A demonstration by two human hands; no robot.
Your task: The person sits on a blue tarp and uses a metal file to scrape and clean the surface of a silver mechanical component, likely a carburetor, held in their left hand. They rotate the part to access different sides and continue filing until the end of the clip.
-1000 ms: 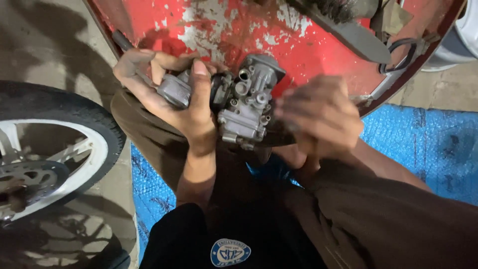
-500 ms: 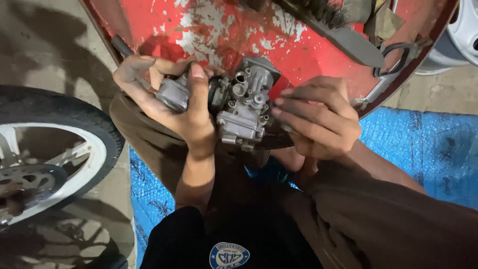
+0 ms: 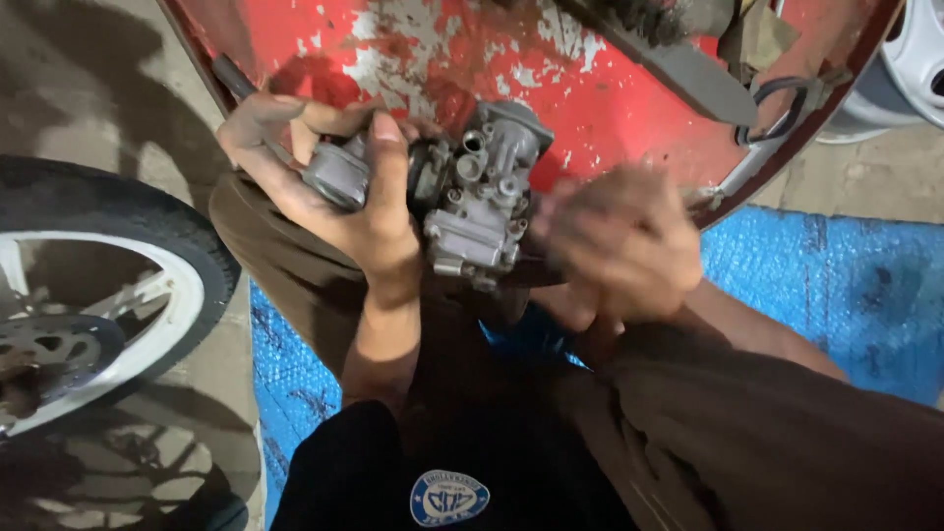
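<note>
My left hand is wrapped around the round end of the carburetor, thumb pressed over the top, fingers curled behind it. I hold it above my lap, in front of the lower edge of the chipped red panel. My right hand is a blur just beside the carburetor's other side; I cannot tell whether it is closed or touching the metal. The carburetor looks like cast metal: probably heavy for its size, stiff, likely greasy, with small fittings that could snag, so the solid body is the place to grip. A wheel stands at my left, blue sheet underneath. No containers in view.
</note>
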